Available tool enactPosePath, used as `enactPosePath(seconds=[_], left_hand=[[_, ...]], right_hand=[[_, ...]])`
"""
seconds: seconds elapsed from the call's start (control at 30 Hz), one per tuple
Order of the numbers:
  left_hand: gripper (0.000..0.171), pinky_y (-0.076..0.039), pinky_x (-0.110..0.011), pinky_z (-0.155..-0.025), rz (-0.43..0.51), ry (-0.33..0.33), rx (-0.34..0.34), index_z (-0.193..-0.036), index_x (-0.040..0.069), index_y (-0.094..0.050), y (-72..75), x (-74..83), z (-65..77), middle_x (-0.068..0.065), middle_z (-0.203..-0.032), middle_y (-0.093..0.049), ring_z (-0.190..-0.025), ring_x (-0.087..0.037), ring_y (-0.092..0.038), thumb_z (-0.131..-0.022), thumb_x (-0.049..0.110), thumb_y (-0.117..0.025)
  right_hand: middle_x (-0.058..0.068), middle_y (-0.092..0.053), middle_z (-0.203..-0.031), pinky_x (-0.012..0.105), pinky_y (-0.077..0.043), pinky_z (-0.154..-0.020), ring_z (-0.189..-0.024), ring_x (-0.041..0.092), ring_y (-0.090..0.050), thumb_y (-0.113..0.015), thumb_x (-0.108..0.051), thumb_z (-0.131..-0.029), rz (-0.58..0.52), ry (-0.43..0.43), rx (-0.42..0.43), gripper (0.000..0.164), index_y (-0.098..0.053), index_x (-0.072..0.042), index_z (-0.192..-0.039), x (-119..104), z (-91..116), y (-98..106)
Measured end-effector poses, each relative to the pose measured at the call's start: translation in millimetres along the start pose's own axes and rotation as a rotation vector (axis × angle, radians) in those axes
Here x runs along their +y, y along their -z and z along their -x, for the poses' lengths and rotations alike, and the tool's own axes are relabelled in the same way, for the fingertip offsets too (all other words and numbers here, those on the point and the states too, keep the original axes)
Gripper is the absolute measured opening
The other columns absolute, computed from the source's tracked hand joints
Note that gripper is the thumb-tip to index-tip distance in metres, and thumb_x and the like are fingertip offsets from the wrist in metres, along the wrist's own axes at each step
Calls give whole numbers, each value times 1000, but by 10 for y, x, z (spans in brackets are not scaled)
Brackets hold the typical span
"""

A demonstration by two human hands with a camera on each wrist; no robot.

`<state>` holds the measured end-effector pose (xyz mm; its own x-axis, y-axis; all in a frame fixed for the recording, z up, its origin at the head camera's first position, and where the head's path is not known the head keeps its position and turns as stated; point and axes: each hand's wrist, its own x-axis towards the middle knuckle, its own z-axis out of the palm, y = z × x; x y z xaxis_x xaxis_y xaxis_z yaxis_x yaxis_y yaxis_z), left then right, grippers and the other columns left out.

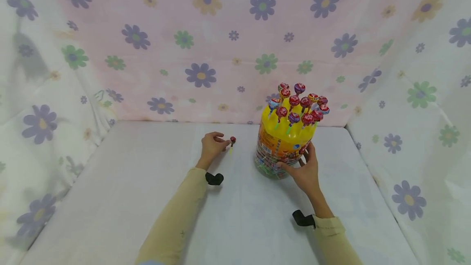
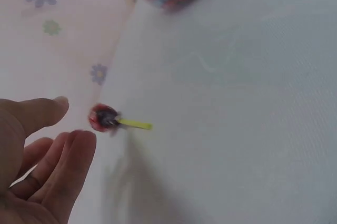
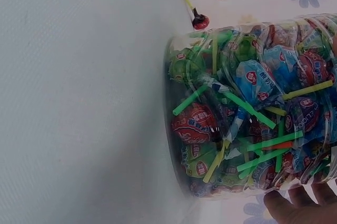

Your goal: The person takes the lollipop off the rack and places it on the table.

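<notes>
A large candy jar (image 1: 283,148), clear and orange-labelled with a yellow top, stands right of centre, full of wrapped lollipops. My right hand (image 1: 307,173) grips its lower right side, thumb in front and fingers round the far side. In the right wrist view those fingers (image 3: 297,208) lie along the clear wall. Left of the jar, a single red lollipop (image 2: 103,118) has its head up and yellow stick down. My left hand (image 1: 212,146) is just beside it; the left wrist view shows thumb and fingers parted, with the candy beyond their tips.
Several wrapped lollipops (image 1: 294,101) stick up from the jar's top. A white-covered table (image 1: 235,216) lies beneath, with flower-patterned cloth (image 1: 228,32) behind and at both sides. Dark wrist mounts (image 1: 214,178) project from both sleeves.
</notes>
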<state>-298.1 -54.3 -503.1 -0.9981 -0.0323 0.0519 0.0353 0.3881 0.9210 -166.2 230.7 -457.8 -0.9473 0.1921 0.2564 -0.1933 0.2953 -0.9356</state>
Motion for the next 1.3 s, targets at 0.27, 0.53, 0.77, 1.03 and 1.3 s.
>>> enactPosePath(seconds=[0.27, 0.53, 0.77, 1.03, 1.3], left_hand=[[32, -64, -30, -70, 314, -68, -189, -120, -8, -66, -1, 376, 40, -21, -101, -71, -77, -20, -75, -90, 0, -74], [33, -64, -36, -78, 420, -287, -289, -125, -4, -65, -6, 979, 218, -22, -106, -68, -82, -17, -74, -93, 2, -72], [32, -60, -32, -91, 367, -466, -248, -125, -1, -67, -14, 1435, 375, -18, -110, -70, -97, -25, -70, -94, 4, -72], [34, -59, -38, -95, 386, -531, -258, -126, -5, -64, -48, 1652, 417, -20, -115, -68, -105, -28, -67, -93, 0, -71], [35, -56, -39, -100, 377, -550, -280, -128, -7, -61, -122, 1763, 463, -22, -120, -66, -111, -31, -66, -95, 0, -69]], right_hand=[[18, -34, -158, 66, -31, -117, -147, 43, -34, -84, -3, -82, -5, 11, 5, 97, -23, -6, -158, -8, -27, 28], [17, -33, -159, 65, -30, -118, -148, 42, -33, -83, -5, -84, -2, -29, -1, 97, -22, -6, -159, -16, -28, 37], [18, -33, -158, 65, -31, -117, -147, 43, -34, -84, -4, -83, 14, -15, -7, 98, -22, -6, -159, -12, -16, 42], [20, -31, -159, 65, -30, -118, -148, 45, -32, -84, -4, -83, 16, -15, -16, 99, -20, -6, -159, 3, 7, 25], [19, -31, -159, 66, -31, -116, -148, 45, -32, -83, -4, -84, 17, -16, -14, 98, -20, -5, -159, 15, 19, 18]])
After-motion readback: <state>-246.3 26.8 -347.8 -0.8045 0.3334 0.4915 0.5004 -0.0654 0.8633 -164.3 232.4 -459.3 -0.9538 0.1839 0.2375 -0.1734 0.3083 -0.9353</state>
